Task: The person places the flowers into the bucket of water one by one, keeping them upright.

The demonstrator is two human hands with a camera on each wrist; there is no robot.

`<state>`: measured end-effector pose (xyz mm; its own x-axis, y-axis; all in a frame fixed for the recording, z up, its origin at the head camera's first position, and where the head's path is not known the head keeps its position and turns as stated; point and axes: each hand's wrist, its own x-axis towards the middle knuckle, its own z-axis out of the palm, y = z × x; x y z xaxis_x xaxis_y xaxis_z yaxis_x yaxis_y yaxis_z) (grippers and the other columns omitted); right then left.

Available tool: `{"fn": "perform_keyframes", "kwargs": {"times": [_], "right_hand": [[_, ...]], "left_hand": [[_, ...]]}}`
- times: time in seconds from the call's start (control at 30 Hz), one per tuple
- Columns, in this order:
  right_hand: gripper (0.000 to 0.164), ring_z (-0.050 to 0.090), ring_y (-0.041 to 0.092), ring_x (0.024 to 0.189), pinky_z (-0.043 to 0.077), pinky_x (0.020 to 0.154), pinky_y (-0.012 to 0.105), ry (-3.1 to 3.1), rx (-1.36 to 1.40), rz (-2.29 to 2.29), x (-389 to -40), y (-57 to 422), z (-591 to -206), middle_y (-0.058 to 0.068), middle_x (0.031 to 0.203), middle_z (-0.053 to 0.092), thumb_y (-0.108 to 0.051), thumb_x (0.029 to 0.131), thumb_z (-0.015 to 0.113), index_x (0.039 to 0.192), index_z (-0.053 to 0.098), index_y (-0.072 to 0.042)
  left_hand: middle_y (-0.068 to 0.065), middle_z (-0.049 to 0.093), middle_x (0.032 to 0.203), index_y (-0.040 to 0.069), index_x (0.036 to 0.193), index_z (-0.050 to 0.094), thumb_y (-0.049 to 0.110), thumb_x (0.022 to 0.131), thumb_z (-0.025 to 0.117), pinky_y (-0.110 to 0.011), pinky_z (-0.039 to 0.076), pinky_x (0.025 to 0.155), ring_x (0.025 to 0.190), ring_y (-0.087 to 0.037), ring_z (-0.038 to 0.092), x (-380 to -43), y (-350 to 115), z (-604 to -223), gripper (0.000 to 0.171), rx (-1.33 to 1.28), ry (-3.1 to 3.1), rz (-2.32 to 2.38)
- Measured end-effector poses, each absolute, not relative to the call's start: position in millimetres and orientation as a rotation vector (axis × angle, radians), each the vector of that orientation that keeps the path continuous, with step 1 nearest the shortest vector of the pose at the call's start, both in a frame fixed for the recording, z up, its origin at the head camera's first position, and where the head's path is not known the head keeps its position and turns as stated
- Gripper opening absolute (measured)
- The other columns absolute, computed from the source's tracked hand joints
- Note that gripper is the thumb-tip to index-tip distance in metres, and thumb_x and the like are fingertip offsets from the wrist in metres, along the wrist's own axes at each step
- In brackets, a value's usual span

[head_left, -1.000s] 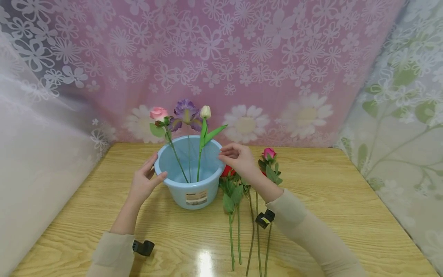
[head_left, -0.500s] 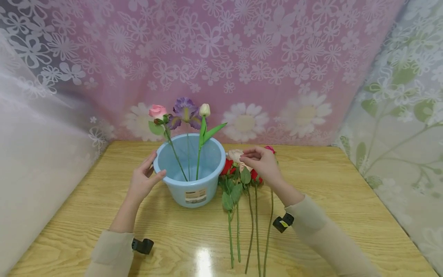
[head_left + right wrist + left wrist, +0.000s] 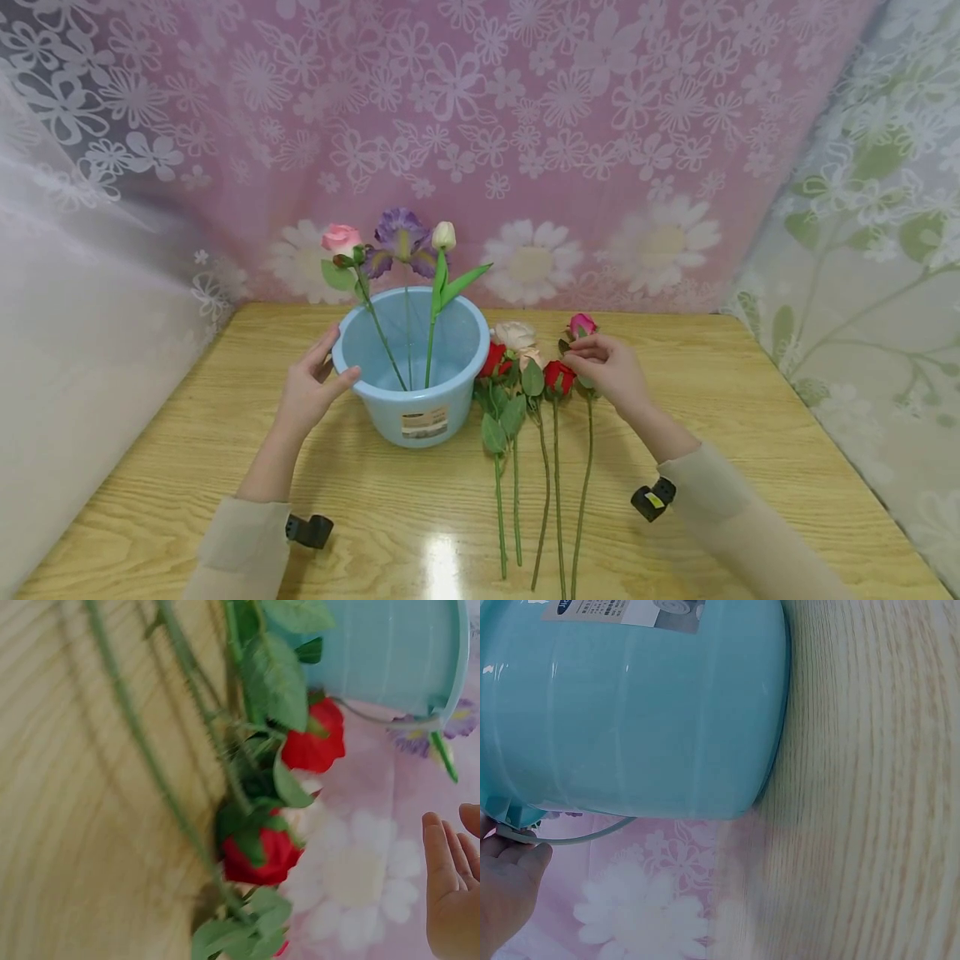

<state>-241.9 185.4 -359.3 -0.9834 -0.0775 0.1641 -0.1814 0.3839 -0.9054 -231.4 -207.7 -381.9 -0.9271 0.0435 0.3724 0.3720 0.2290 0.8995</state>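
Step in hand (judged): picking out the next flower. The right hand [image 3: 618, 375] is among the loose flowers while the left hand [image 3: 311, 387] steadies the bucket [image 3: 420, 403].

Right grip: fingers nearly straight, thumb a little apart, no stem held. The fingertips are beside a dark leaf [image 3: 564, 346], between the magenta rose [image 3: 582, 325] on the far side and the right red rose [image 3: 559, 377] just left. Contact with the leaf: cannot tell.

Left grip: thumb and fingers spread along the left side of the bucket's rim, holding it. The left wrist view shows the fingertips close by the handle [image 3: 577, 840].

Container: bucket upright on the desk [image 3: 720, 400], left of the loose flowers, label [image 3: 424, 423] on the near side. In it: pink rose [image 3: 342, 239], tilted left; iris [image 3: 402, 237], roughly upright at the far side; tulip [image 3: 443, 237], leaning slightly right. Stem ends hidden by the near wall; plenty of room inside.

Outside, on the desk: five flowers with stems pointing near, namely left red rose [image 3: 495, 360], cream rose [image 3: 513, 335], peach rose [image 3: 530, 357], plus the right red and magenta ones.

Next move calls for (judged): thumb and fingers brought together on one stem just below its head, then a lift clear of the neighbours, whose leaves could snag.
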Motion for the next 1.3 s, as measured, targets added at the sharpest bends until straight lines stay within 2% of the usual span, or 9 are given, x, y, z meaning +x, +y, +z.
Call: {"fn": "perform_keyframes", "kwargs": {"times": [0.2,0.27,0.4,0.5,0.67,0.87,0.97,1.13,1.3], "right_hand": [[0.031,0.059,0.026,0.088,0.051,0.072,0.025,-2.571,0.225,1.662,-238,204,-372,0.02,0.098,0.06,-0.014,0.084,0.061,0.106,0.055,0.006],[0.032,0.059,0.02,0.085,0.051,0.074,0.027,-2.583,0.217,1.661,-237,209,-375,0.02,0.098,0.06,-0.014,0.084,0.061,0.108,0.054,0.007],[0.033,0.059,0.022,0.084,0.051,0.073,0.03,-2.625,0.186,1.627,-235,217,-383,0.02,0.097,0.06,-0.015,0.085,0.06,0.108,0.054,0.008],[0.032,0.058,0.031,0.086,0.052,0.071,0.029,-2.657,0.164,1.576,-234,222,-390,0.019,0.095,0.061,-0.013,0.085,0.06,0.106,0.055,0.011],[0.03,0.058,0.034,0.086,0.052,0.068,0.027,-2.694,0.109,1.58,-233,229,-401,0.018,0.089,0.062,-0.007,0.084,0.06,0.104,0.054,0.014],[0.031,0.06,0.029,0.081,0.053,0.068,0.034,-2.8,0.028,1.612,-231,233,-415,0.014,0.086,0.063,-0.008,0.084,0.058,0.104,0.053,0.015],[0.033,0.06,0.025,0.078,0.053,0.067,0.034,-2.831,0.003,1.652,-229,233,-421,0.014,0.085,0.062,-0.007,0.084,0.057,0.106,0.051,0.017],[0.036,0.061,0.024,0.079,0.053,0.07,0.033,-2.83,-0.006,1.777,-227,232,-426,0.019,0.089,0.062,-0.004,0.083,0.056,0.109,0.047,0.02],[0.037,0.06,0.027,0.086,0.052,0.075,0.037,-2.806,-0.006,1.883,-226,231,-428,0.026,0.096,0.059,-0.003,0.086,0.053,0.112,0.043,0.022]], "left_hand": [[-0.018,0.022,0.141,-0.009,0.133,0.029,-0.004,0.078,0.061,-0.045,0.023,0.102,0.128,-0.031,0.022,-229,-206,-378,0.064,-0.401,-2.233,-1.767],[-0.019,0.022,0.141,-0.01,0.132,0.028,-0.004,0.079,0.06,-0.046,0.023,0.102,0.128,-0.032,0.022,-224,-203,-371,0.063,-0.405,-2.233,-1.76],[-0.022,0.022,0.14,-0.013,0.131,0.027,-0.005,0.08,0.058,-0.047,0.022,0.102,0.127,-0.034,0.021,-214,-197,-359,0.061,-0.394,-2.248,-1.744],[-0.022,0.022,0.14,-0.013,0.131,0.027,-0.005,0.08,0.059,-0.047,0.022,0.102,0.128,-0.033,0.021,-214,-196,-359,0.061,-0.389,-2.25,-1.745],[-0.022,0.022,0.14,-0.013,0.131,0.027,-0.005,0.08,0.059,-0.048,0.022,0.102,0.128,-0.034,0.021,-214,-196,-359,0.061,-0.388,-2.244,-1.751],[-0.022,0.022,0.14,-0.014,0.131,0.027,-0.005,0.08,0.058,-0.048,0.022,0.102,0.127,-0.034,0.021,-213,-195,-358,0.061,-0.393,-2.245,-1.745],[-0.023,0.022,0.14,-0.014,0.131,0.027,-0.006,0.08,0.058,-0.048,0.022,0.102,0.127,-0.034,0.022,-212,-195,-357,0.061,-0.392,-2.249,-1.74],[-0.023,0.022,0.14,-0.014,0.131,0.027,-0.005,0.079,0.059,-0.049,0.022,0.102,0.127,-0.035,0.021,-215,-197,-361,0.061,-0.401,-2.243,-1.745],[-0.018,0.024,0.14,-0.009,0.133,0.029,-0.003,0.079,0.062,-0.046,0.024,0.102,0.128,-0.03,0.022,-224,-203,-372,0.064,-0.403,-2.233,-1.756]]}}
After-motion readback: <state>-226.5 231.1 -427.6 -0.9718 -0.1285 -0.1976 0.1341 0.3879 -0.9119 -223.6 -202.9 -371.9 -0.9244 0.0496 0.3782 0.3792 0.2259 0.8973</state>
